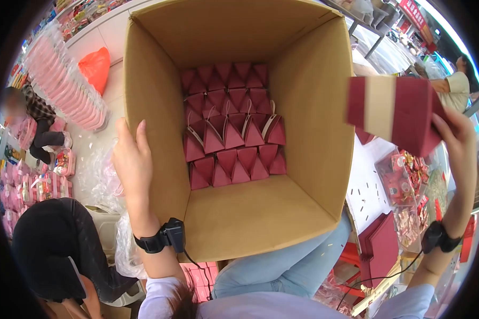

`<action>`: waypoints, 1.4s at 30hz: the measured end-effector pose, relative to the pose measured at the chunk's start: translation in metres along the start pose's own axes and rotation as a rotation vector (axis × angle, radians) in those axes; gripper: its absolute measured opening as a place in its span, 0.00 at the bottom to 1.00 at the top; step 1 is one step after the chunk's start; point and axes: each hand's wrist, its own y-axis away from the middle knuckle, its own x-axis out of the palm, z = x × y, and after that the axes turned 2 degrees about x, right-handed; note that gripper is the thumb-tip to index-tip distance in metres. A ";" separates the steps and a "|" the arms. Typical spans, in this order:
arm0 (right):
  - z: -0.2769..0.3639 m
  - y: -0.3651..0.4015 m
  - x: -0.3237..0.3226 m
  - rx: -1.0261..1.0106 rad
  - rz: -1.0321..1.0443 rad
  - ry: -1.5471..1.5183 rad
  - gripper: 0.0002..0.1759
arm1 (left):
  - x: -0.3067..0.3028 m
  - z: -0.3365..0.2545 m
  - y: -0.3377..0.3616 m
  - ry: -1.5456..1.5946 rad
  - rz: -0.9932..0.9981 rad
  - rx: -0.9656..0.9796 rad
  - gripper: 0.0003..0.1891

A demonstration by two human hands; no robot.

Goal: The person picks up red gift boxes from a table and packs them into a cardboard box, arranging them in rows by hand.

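Note:
A large open cardboard box (239,212) stands in front of me, with rows of dark red triangular boxes (234,133) inside; several in one row show pale cord loops. My left hand (133,154) is at the box's left wall, thumb and fingers apart, holding nothing. Over on the right, my right hand (452,130) grips a dark red box with a cream band (394,109), outside the cardboard box's right wall. Its fingers are partly hidden behind that box.
On the right, a white table (363,196) bears flat dark red pieces (380,244) and packets of sweets (404,181). Stacked clear plastic baskets (64,80) stand at left. Co-workers sit at lower left (48,250) and far left (37,117); another person (457,87) is at far right.

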 end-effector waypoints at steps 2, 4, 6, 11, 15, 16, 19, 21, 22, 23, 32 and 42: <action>0.035 -0.022 0.034 0.007 0.234 -0.113 0.10 | 0.000 0.002 0.001 -0.009 -0.004 0.018 0.12; 0.054 -0.049 0.086 0.116 0.546 -0.273 0.11 | -0.001 0.004 0.001 -0.020 -0.011 0.035 0.12; 0.063 -0.065 0.156 0.127 0.600 -0.334 0.11 | 0.000 0.005 0.001 -0.020 0.002 0.023 0.12; 0.072 -0.086 0.313 0.651 0.547 -0.620 0.10 | -0.001 0.002 0.001 -0.017 -0.012 0.028 0.12; 0.083 -0.073 0.422 0.994 0.499 -1.045 0.14 | -0.005 -0.004 -0.001 -0.009 0.041 -0.045 0.10; 0.094 -0.068 0.439 1.048 0.522 -1.064 0.14 | -0.004 -0.004 -0.001 0.007 0.037 -0.052 0.10; 0.123 -0.044 0.491 1.001 0.356 -1.111 0.14 | -0.004 -0.002 -0.003 0.000 0.056 -0.064 0.09; 0.145 -0.035 0.507 0.999 0.249 -1.028 0.18 | -0.005 -0.002 -0.003 0.009 0.068 -0.070 0.10; 0.147 -0.030 0.522 0.906 0.252 -0.892 0.18 | -0.005 -0.002 -0.003 0.027 0.080 -0.073 0.10; 0.148 -0.024 0.534 0.748 0.250 -0.674 0.16 | -0.005 -0.002 -0.003 0.027 0.083 -0.076 0.10; 0.180 -0.002 0.546 0.293 0.000 -0.341 0.12 | -0.004 -0.003 -0.006 0.070 0.081 -0.104 0.10; 0.180 0.020 0.546 0.201 0.376 -0.067 0.37 | -0.004 -0.004 -0.005 0.078 0.072 -0.106 0.10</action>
